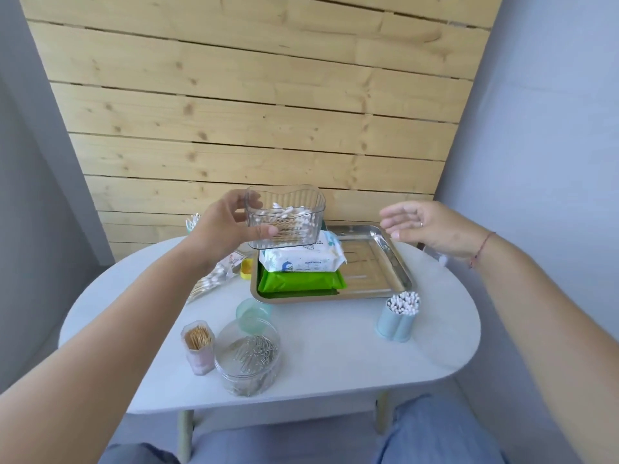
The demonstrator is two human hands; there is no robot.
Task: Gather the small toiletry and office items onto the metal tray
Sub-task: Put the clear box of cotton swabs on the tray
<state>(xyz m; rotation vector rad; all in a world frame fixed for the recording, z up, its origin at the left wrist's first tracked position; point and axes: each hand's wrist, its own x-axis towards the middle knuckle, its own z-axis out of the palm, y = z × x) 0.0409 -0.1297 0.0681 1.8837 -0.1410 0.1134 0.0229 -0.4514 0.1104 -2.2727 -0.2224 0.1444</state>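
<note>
Paperclip jar point(247, 361), toothpick holder point(198, 346) nearest — beyond, wipes packs point(301, 259) crowding tray point(385, 262).

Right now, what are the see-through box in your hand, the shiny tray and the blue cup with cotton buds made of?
The see-through box in the left hand looks like clear hard plastic: the cotton swabs show through its ribbed walls. The tray looks like polished metal, probably steel, since it mirrors its surroundings. The blue cup seems to be matte plastic, though that is less sure.
</note>
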